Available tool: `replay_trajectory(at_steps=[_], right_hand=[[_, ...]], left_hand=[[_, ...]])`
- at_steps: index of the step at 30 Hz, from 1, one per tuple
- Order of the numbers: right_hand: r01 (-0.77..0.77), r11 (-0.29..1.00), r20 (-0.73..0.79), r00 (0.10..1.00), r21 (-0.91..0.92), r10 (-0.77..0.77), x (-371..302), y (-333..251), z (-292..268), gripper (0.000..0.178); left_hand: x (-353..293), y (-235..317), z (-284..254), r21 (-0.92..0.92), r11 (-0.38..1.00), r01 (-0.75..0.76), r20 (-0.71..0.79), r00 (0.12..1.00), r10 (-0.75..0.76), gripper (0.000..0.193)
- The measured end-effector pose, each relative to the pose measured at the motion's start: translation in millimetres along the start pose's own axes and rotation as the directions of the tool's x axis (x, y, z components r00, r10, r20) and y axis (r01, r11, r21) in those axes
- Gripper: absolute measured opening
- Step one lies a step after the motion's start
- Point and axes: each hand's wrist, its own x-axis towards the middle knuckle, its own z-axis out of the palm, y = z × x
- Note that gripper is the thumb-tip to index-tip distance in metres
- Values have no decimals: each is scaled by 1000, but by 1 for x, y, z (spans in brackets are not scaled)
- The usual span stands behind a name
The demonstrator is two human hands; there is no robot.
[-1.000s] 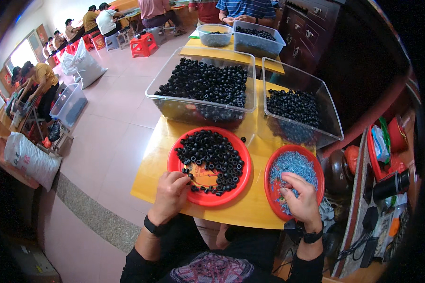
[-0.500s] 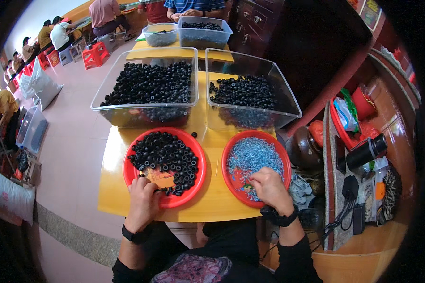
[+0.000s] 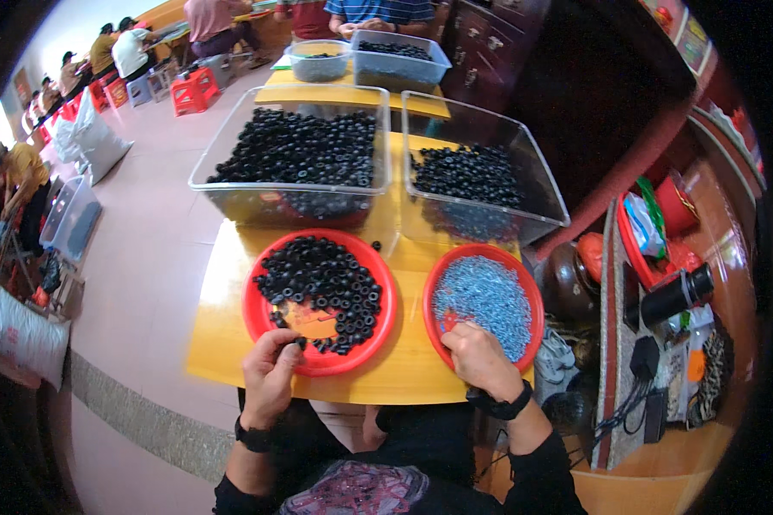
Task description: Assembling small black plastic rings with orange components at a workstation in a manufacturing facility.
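"Black beads (image 3: 305, 266) on the left red plate (image 3: 352, 359): how might they handle?"

"Light, I'd guess, and stiff, perhaps hard plastic. Smooth and rounded as they look, they could roll or slip out of a loose pinch."

"Where would you take hold?"

"Around the outer wall, thumb against forefinger, leaving the hole clear. They don't look fragile to me."

"And the left hand (image 3: 270, 369)?"

"At that plate's near edge, fingers curled and thumb drawn in. Something black shows right by the thumb tip, but I cannot tell whether it is gripped."

"What about the right hand (image 3: 481, 356)?"

"Over the near left part of the right red plate (image 3: 534, 335), fingers curled under. Its fingertips are hidden, so I cannot tell what they grip, if anything."

"Those blue pieces (image 3: 494, 296) there?"

"Tiny, probably nearly weightless; fingertips only."

"More black ones?"

"Plenty, in the left clear bin (image 3: 232, 206) and right clear bin (image 3: 537, 227) beyond the plates. One loose bead (image 3: 376, 245) sits on the yellow table (image 3: 408, 360), just beside the left plate."
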Motion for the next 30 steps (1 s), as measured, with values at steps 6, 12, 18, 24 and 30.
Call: replay_trajectory(at_steps=[6,12,18,24,30], right_hand=[[7,1000,-66,998,17,-6,-4,4,-11,18],[-161,901,-180,951,404,251,20,-41,-35,11],[-109,730,-23,986,675,167,55,-83,-23,13],[-92,560,90,995,823,32,81,-107,3,11],[-100,617,116,993,780,15,95,-121,7,19]], left_hand=[[-1,-12,-4,-477,876,70,84,996,-34,24],[-1,-15,-11,-635,762,127,148,988,-41,24],[1,-11,-3,-572,815,91,112,993,-32,23],[1,-3,0,-357,930,-91,40,993,112,22],[0,5,4,-69,957,-280,7,960,282,21]])
